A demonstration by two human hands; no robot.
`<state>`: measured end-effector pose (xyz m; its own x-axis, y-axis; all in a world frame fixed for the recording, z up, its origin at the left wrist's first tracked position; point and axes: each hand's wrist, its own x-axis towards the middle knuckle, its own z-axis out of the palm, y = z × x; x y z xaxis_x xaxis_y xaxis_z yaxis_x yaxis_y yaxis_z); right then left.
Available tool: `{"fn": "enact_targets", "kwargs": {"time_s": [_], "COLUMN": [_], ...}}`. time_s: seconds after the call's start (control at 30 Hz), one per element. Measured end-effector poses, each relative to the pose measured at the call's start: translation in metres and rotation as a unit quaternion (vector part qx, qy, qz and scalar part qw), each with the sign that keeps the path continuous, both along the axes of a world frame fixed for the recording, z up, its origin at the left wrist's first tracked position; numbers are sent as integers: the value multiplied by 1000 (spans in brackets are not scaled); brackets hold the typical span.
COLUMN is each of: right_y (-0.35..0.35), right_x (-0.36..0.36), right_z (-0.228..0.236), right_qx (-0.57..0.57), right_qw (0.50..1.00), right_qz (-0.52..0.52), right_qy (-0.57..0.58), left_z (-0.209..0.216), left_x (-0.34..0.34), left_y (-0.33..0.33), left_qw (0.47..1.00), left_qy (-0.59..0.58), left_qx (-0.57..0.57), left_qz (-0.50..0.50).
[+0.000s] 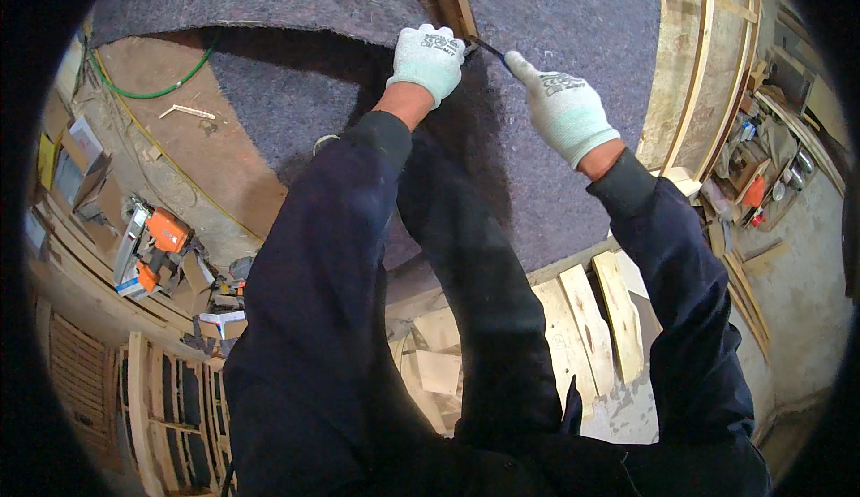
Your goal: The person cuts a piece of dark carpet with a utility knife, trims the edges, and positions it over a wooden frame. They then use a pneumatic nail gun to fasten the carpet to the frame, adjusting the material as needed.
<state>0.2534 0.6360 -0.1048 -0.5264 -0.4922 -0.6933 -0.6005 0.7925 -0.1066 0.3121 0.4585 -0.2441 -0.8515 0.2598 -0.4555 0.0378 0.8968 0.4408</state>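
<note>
1. Nearest, loose wooden offcuts (591, 318) lay on the floor below the dark sleeves; an orange power tool (157, 250) sat at near left.
2. Farther up, grey felt (555, 67) already covered most of the curved wooden frame (708, 58), its lower edge hanging loose.
3. At the far seam, the left hand (428, 60), gloved, fingers curled and pressed against the felt, steadied it.
4. Just right, the right hand (560, 107) pinched a thin dark tool (491, 50) at the seam, where a strip of bare wood showed uncovered.
</note>
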Motion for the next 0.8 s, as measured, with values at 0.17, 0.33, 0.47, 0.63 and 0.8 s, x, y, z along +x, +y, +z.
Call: {"fn": "enact_targets", "kwargs": {"time_s": [0.17,0.33,0.47,0.63,0.8], "right_y": [-9,-15,-13,-6,-5], "right_x": [7,8,15,13,7], "right_z": [-4,-5,10,6,-8], "right_qx": [-26,-10,20,7,-29], "right_qw": [1000,1000,997,997,999], "right_qz": [-7,-1,70,68,14], "right_qy": [10,-7,22,35,16], "left_z": [2,0,-1,-2,-3], "left_x": [2,6,9,12,11], "left_y": [-2,-2,-2,-2,-3], "left_qw": [1000,1000,999,999,999], "left_qy": [21,31,33,34,34], "left_qx": [-9,-3,-2,4,3], "left_qz": [-3,-2,2,7,8]}}
